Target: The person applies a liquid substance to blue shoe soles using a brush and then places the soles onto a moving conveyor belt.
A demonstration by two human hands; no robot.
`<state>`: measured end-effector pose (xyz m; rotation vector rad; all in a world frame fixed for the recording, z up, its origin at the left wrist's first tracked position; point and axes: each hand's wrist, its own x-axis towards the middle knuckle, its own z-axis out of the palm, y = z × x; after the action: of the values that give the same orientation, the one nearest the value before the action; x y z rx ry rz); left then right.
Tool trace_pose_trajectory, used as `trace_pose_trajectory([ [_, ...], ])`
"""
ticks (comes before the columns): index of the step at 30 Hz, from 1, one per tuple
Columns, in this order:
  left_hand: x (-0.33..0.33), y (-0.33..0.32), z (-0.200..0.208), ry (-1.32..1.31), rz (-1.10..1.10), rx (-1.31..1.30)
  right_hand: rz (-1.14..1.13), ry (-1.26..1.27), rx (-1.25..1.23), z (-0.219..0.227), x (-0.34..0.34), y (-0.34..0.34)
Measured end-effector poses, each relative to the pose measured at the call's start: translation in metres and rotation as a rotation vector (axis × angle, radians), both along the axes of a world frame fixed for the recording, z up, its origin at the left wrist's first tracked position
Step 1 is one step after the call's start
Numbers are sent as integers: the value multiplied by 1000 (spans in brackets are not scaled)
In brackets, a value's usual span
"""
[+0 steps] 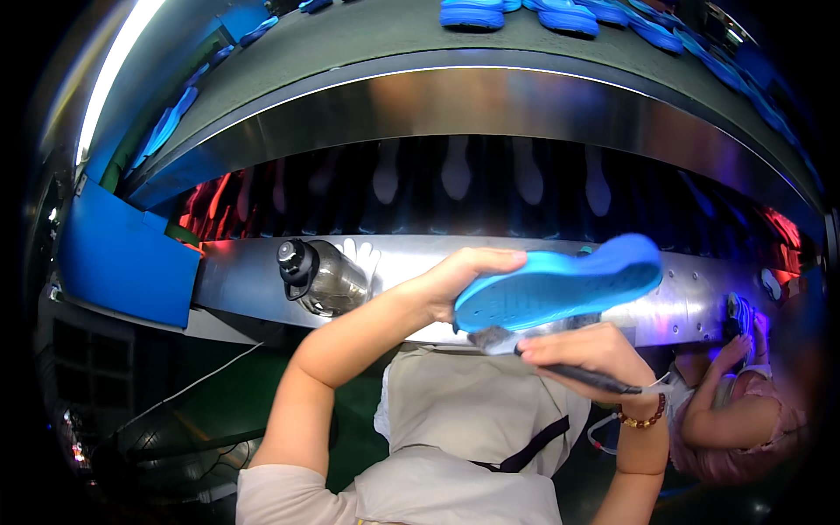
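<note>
A bright blue shoe sole (560,293) is held up in front of my body, above the near edge of the steel ledge. My left hand (457,278) grips its left end, with the thumb on top. The sole tilts, its right end higher and slightly smeared by motion. Just below it, my right hand (595,352) is closed on a brush (588,378) with a dark handle. The greyish bristles point left, close under the sole's lower edge near my left hand. Whether they touch the sole I cannot tell.
A dark bottle (322,278) lies on the steel ledge (420,262), beside a white glove (359,255). Beyond is a dark slot with pale sole shapes. Several blue soles (472,14) lie on a grey belt (385,39) higher up. At right sits a co-worker (735,411), hands raised.
</note>
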<state>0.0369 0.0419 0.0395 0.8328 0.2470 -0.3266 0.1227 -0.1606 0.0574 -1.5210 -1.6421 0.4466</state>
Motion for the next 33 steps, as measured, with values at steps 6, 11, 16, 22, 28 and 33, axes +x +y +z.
trace_pose_trajectory([
  [6, -1, 7, 7, 141, -155, 96, -30, 40, -59, 12, 11, -8],
  [11, -7, 14, 6, 193, -152, 157, 173, -66, -202, 29, 18, -10],
  [16, -8, 17, 16, 137, -155, 282, 47, -98, -169, 17, 30, -16],
  [22, -19, 21, 33, 144, -83, 363, -4, -31, -26, 6, 44, -12],
  [28, -27, 24, 7, 89, 23, 226, -145, 499, -252, 19, 19, -22],
  [33, -19, 11, -26, -14, 168, -188, -314, 536, -16, -29, 8, 12],
])
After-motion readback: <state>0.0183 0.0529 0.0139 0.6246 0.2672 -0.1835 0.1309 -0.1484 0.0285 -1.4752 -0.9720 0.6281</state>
